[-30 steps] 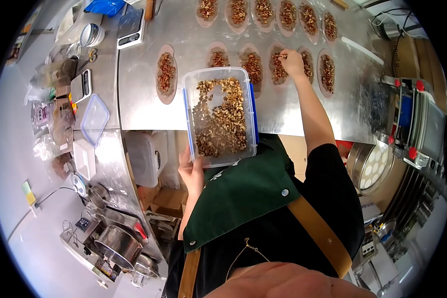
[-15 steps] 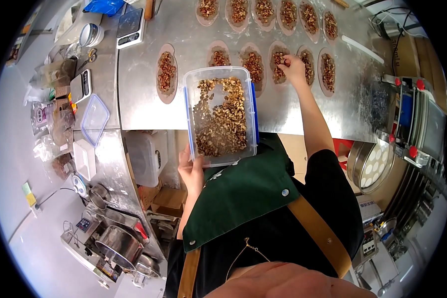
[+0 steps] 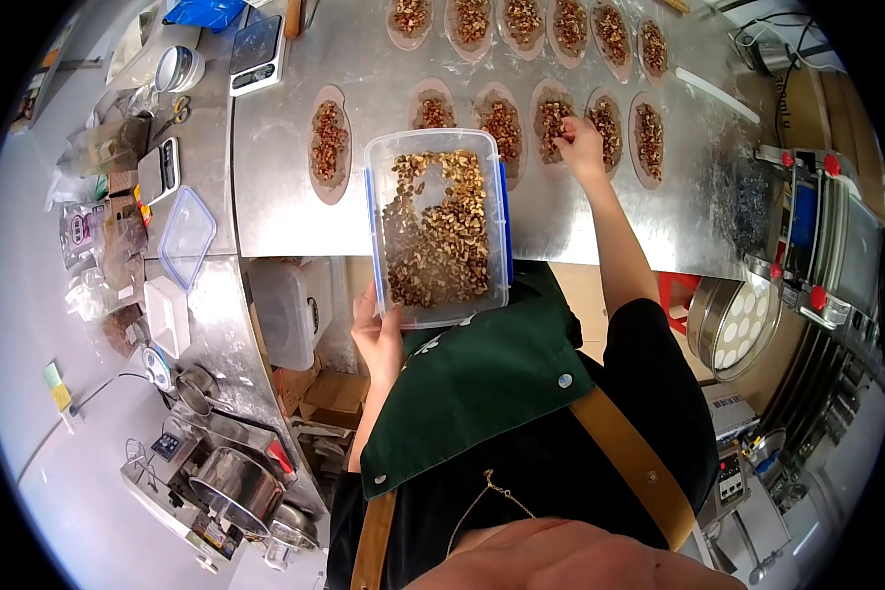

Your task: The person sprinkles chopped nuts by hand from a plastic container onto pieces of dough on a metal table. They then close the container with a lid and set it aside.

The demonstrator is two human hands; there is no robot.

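My left hand grips the near left corner of a clear plastic container, which holds chopped nuts and is tilted toward me. Beyond it, two rows of oval dough pieces lie on the steel table, topped with reddish-brown bits and nuts. My right hand is over the right edge of one oval in the nearer row, fingertips pinched together at its topping; whatever they hold is too small to make out. Another topped oval is just right of these fingers.
A kitchen scale stands at the back left of the steel table. Scissors, a second scale and a clear lid lie further left. A white strip and a machine with red knobs are at the right.
My right hand has shifted slightly down toward me over the same oval. My left hand and the container have hardly moved.
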